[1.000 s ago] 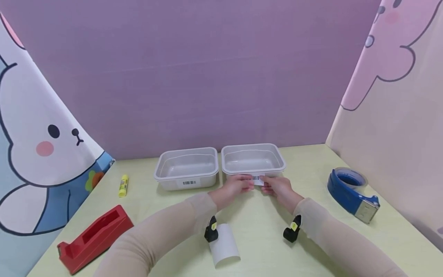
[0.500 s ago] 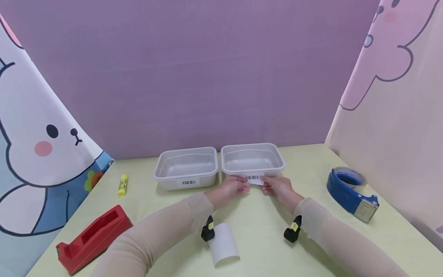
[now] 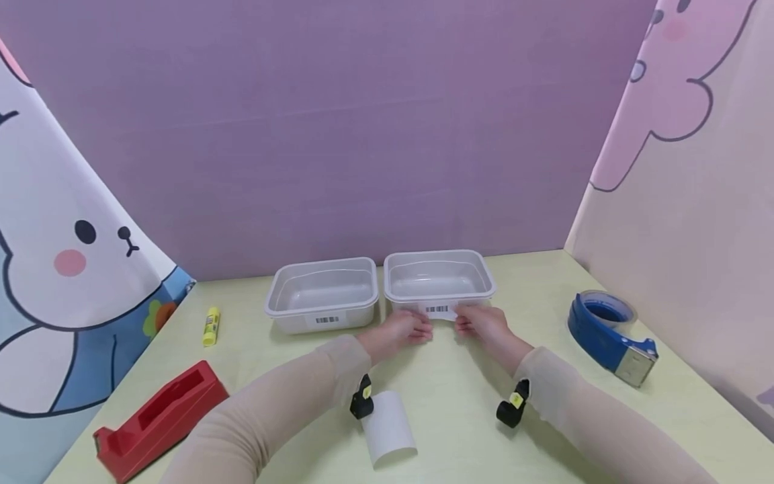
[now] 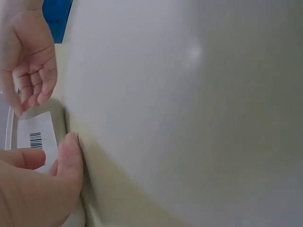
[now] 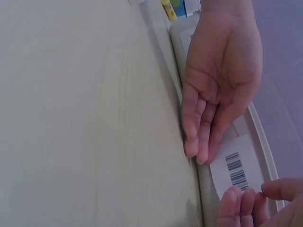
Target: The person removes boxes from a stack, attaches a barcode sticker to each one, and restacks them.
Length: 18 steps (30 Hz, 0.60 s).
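Note:
A white barcode label [image 3: 437,310] lies along the front wall of the right-hand plastic tub [image 3: 440,296], its right end lifted toward my right hand [image 3: 486,327]. That hand pinches the lifted end between thumb and fingers. My left hand [image 3: 396,332] is at the label's left end, fingers fairly straight, with the thumb on or close to the paper. In the right wrist view the barcode label [image 5: 235,165] shows between both hands. Beside this tub stands a matching left-hand tub [image 3: 323,296] with a barcode label [image 3: 327,319] flat on its front.
A curled white paper sheet [image 3: 390,430] lies near my left forearm. To the left are a red tape dispenser [image 3: 163,420] and a yellow glue stick [image 3: 211,327]. A blue tape dispenser [image 3: 611,339] lies at the right. A purple backdrop [image 3: 363,134] rises behind the tubs.
My left hand has slid slightly left along the tub's front, uncovering more of the barcode. The label's left part lies flatter against the tub. My right hand stays at the label's right end.

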Available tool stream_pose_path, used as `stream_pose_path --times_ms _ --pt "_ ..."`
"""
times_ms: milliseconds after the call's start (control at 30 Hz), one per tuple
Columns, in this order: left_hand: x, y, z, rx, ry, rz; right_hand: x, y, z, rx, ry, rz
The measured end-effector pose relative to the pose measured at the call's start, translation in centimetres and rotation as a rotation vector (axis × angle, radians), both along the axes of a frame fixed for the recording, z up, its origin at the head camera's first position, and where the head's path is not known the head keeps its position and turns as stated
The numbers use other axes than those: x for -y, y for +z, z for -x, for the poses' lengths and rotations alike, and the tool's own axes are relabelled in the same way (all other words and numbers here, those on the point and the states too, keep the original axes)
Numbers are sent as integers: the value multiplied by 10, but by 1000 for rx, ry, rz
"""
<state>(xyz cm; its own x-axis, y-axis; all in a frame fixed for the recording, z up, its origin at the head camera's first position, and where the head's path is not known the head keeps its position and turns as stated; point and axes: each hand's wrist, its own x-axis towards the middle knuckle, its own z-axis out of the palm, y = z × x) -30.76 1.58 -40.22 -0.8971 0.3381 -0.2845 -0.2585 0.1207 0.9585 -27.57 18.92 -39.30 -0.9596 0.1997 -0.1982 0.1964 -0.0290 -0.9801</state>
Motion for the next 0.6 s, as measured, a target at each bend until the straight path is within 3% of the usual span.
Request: stream_pose_path --times_ms 200,600 --pt "0 -3 2 6 -3 33 9 4 3 -37 106 -5" --pt "2 -1 3 17 -19 47 -6 -2 12 45 154 74"
